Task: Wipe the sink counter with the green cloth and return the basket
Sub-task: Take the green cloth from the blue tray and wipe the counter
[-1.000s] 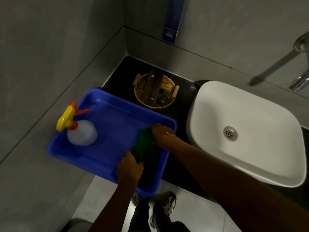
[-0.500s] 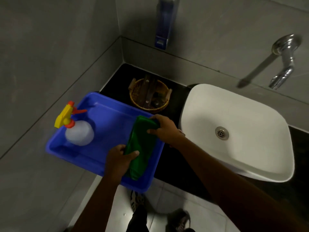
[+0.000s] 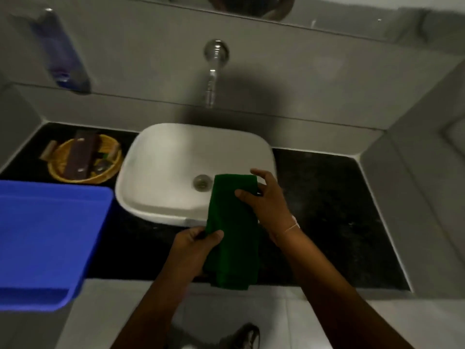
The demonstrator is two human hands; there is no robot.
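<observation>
blue tray (image 3: 50, 238) — left, overhanging | tap (image 3: 212, 79) — above basin | soap dispenser (image 3: 63, 54) — wall

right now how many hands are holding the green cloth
2. The left hand grips the green cloth at its near left edge, by the counter's front. The right hand pinches its far right corner, over the white sink.

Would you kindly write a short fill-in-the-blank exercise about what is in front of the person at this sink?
1. Both hands hold a cloth whose colour is ____.
2. The wicker basket sits on the black counter to the ____ of the white sink.
3. The tray in front of the basket is coloured ____.

Missing words: green; left; blue
</observation>
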